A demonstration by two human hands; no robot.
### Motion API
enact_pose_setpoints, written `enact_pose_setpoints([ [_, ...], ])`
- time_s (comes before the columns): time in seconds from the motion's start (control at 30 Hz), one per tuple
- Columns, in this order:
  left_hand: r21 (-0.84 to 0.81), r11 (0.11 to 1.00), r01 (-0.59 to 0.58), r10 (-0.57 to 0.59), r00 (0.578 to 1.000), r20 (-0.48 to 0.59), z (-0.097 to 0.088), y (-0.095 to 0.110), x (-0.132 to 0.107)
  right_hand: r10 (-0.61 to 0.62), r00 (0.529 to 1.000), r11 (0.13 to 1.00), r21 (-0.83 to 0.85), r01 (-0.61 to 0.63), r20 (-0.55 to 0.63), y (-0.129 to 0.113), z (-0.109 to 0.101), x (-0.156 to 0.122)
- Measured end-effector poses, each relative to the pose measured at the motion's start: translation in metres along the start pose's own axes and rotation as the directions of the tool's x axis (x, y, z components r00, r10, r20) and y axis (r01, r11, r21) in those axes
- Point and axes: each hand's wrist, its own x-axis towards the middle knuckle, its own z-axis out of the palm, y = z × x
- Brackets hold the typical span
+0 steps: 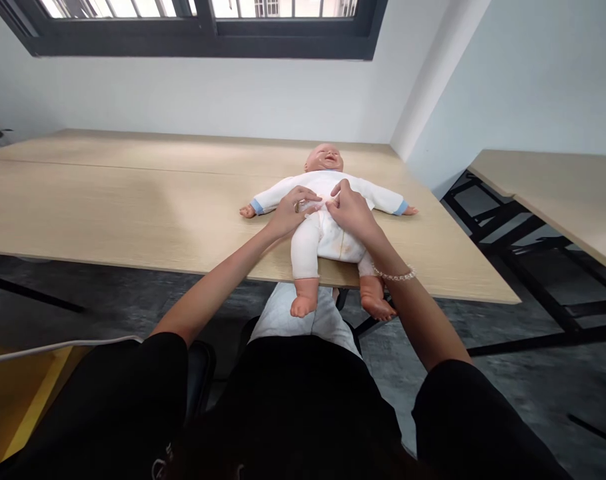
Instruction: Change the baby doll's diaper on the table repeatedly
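Note:
A baby doll [327, 181] lies on its back on the table, head away from me and arms spread. It wears a white top with blue cuffs and white bottoms, and its bare feet hang over the near edge. At the doll's waist, my left hand [293, 212] has its thumb and curved fingers on the white clothing. My right hand [353, 210] pinches the clothing just beside it, fingertips almost meeting those of the left. What lies right under the fingertips is partly hidden. A beaded bracelet [395, 275] circles my right wrist.
The light wooden table [107, 207] stretches far to the left, against a white wall [207, 97] under a dark-framed window [207, 43]. Another table [567, 190] with black folding legs stands at the right. A white cable [57, 350] and a yellow surface [27, 400] are at lower left.

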Motion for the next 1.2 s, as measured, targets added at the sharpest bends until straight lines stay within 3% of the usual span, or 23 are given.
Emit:
enact_pose_setpoints([
  [0.1,0.148,0.981,-0.125,0.130,0.991,-0.023,0.001,0.006,-0.001,-0.044,0.997,0.998,0.040,0.046,-0.055,0.008,0.004,0.001],
  [0.2,0.217,0.960,-0.176,0.173,0.984,0.033,0.005,0.015,-0.003,-0.090,0.992,0.992,0.083,0.097,-0.088,0.013,0.004,0.001],
  [0.33,0.254,0.949,-0.188,0.133,0.967,0.217,0.007,0.021,-0.006,-0.042,0.998,0.992,0.114,0.047,-0.045,0.013,0.001,0.002],
  [0.43,0.284,0.939,-0.193,0.113,0.955,0.274,0.004,0.019,-0.008,-0.004,0.999,0.978,0.210,0.015,-0.051,0.016,-0.002,0.003],
  [0.57,0.323,0.927,-0.191,0.066,0.931,0.359,-0.001,0.017,-0.012,0.035,0.985,0.929,0.369,0.029,-0.166,0.028,-0.014,-0.008],
  [0.67,0.368,0.917,-0.156,-0.017,0.905,0.426,-0.003,0.020,-0.012,-0.010,0.970,0.924,0.368,0.101,-0.242,0.035,-0.027,-0.029],
  [0.73,0.382,0.916,-0.122,-0.068,0.892,0.446,-0.004,0.022,-0.011,-0.115,0.971,0.934,0.310,0.177,-0.208,0.037,-0.032,-0.047],
  [0.8,0.376,0.923,-0.089,-0.103,0.881,0.462,-0.005,0.023,-0.009,-0.214,0.972,0.942,0.243,0.231,-0.093,0.039,-0.033,-0.063],
  [0.93,0.333,0.943,-0.016,-0.154,0.864,0.479,-0.006,0.027,-0.003,-0.278,0.955,0.954,0.148,0.261,0.106,0.044,-0.025,-0.078],
  [1.07,0.376,0.927,-0.006,-0.188,0.858,0.479,0.002,0.034,0.002,-0.286,0.948,0.957,0.092,0.276,0.137,0.046,-0.019,-0.077],
  [1.2,0.523,0.849,-0.078,-0.182,0.885,0.428,0.018,0.048,-0.001,-0.292,0.949,0.956,0.073,0.284,0.121,0.042,-0.024,-0.083],
])
